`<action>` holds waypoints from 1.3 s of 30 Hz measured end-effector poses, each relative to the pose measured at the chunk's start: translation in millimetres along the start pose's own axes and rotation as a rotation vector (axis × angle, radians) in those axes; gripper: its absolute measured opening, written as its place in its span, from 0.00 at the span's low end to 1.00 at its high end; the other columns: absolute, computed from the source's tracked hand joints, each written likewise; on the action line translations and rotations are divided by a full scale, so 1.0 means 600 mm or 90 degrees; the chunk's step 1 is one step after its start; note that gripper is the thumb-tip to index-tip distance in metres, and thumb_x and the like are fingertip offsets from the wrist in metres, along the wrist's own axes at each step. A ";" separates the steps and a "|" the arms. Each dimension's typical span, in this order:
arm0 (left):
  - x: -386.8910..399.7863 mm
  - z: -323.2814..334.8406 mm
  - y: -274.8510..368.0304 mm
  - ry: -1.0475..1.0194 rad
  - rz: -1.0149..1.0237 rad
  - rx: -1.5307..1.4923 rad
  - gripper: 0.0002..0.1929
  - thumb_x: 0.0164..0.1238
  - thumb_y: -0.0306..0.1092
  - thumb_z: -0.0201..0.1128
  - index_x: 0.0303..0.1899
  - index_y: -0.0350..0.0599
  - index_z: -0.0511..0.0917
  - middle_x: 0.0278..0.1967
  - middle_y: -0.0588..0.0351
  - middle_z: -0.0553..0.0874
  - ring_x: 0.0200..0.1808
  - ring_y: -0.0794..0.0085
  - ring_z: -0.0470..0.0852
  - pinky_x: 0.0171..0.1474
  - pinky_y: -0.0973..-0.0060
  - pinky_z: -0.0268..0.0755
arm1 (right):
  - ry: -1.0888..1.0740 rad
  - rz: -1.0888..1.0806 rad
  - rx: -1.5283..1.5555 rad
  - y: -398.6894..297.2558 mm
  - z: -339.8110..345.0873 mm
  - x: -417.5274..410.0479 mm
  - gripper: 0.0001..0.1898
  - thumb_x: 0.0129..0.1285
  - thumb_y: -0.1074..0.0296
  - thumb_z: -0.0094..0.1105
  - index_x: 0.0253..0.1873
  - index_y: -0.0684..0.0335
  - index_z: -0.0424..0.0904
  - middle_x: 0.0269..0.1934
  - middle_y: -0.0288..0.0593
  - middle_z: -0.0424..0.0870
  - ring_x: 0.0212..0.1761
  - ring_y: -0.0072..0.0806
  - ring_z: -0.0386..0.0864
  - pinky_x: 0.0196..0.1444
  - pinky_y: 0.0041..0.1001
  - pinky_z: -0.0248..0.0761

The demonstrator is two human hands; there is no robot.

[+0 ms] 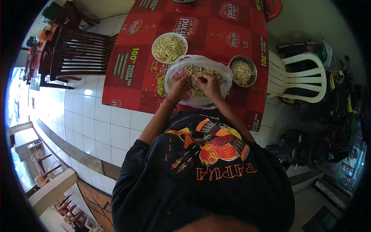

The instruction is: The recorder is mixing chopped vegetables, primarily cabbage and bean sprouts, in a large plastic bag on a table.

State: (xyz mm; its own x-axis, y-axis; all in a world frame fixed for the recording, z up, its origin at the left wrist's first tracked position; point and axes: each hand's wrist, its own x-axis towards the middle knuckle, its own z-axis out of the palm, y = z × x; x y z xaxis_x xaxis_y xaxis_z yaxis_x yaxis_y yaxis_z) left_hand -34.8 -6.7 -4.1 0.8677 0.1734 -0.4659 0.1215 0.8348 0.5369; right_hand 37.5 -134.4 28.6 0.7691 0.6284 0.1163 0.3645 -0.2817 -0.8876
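Bean sprouts (198,90) fill a translucent white plastic bag (216,61), spread wide on the table before me. Over the bag, my left hand (180,87) and my right hand (209,84) face each other with their fingertips pinched a short way apart. Each pinch appears to be on a thin pale sprout, though detail there is small. Beyond the bag, up and to its left, stands a white bowl (153,55) of sprouts. A metal bowl (255,76) to the right also has sprouts in it. Greenish-yellow scraps (161,85) lie against the bag's left side.
The table wears a red printed cover (127,92). A dark wooden slatted chair (84,53) is at its left, a white plastic chair (301,76) at its right. Part of another dish (184,1) shows at the far end. Dark bags and gear (307,145) pile up along the right wall.
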 end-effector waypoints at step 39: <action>-0.009 0.000 -0.003 -0.051 -0.010 0.028 0.09 0.58 0.30 0.53 0.38 0.38 0.73 0.26 0.62 0.73 0.27 0.78 0.71 0.32 0.81 0.65 | -0.019 0.310 0.506 0.027 -0.014 0.001 0.07 0.53 0.72 0.57 0.38 0.64 0.76 0.29 0.34 0.79 0.29 0.17 0.77 0.25 0.12 0.66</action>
State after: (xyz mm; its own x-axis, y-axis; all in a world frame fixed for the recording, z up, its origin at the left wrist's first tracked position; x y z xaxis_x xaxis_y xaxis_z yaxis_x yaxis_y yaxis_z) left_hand -39.9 -9.2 -2.4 0.9008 0.1171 -0.4181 0.1551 0.8126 0.5618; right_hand 48.0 -144.4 18.2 0.7250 0.5926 -0.3510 -0.4696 0.0526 -0.8813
